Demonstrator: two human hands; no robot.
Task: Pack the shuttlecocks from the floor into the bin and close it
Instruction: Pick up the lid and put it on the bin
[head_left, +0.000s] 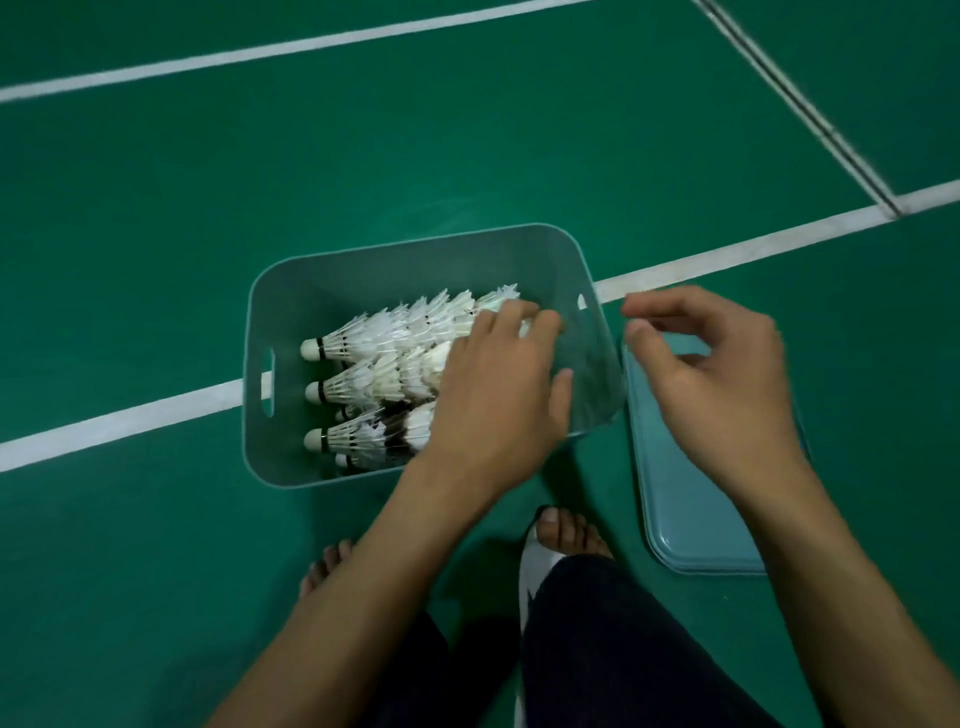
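Observation:
A teal plastic bin (332, 275) stands open on the green court floor. Inside it lie several stacked rows of white feather shuttlecocks (384, 338), cork ends pointing left. My left hand (498, 384) reaches into the bin's right half, and its fingers rest on the feather ends of the top row. My right hand (711, 374) hovers just right of the bin, above the lid, fingers loosely curled and holding nothing. The teal lid (696, 519) lies flat on the floor to the right of the bin, partly hidden by my right hand.
White court lines (130, 421) cross the green floor under and beyond the bin. A dark seam (795, 104) runs diagonally at the upper right. My bare feet (566, 535) and dark trouser legs are at the bottom, close to the bin's near side.

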